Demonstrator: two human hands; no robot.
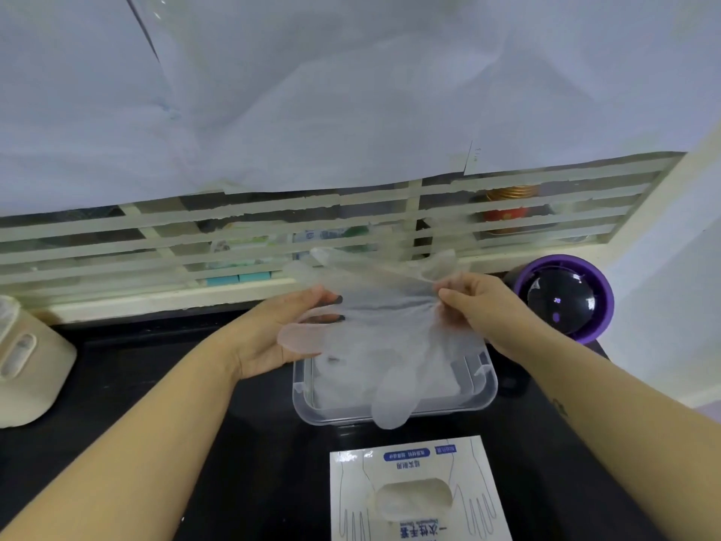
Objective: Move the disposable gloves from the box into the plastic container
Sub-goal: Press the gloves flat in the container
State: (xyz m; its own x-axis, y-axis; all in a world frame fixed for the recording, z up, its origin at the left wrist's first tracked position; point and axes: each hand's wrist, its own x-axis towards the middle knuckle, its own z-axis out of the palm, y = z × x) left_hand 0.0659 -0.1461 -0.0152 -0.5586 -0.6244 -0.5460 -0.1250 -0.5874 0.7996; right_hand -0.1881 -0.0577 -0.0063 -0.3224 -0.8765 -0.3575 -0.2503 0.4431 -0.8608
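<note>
Nearest me, below both hands, the white cardboard glove box [419,493] lies on the black worktop [156,384]. Beyond it, under my hands, sits the clear rectangular plastic container [308,408]. My left hand [281,329] and right hand [480,306] each pinch the translucent disposable gloves [386,326], stretched crosswise between them above the container. One finger droops toward me; others point away.

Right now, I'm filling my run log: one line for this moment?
left hand, right hand: hold glove | spread above plastic container | box: untouched
</note>
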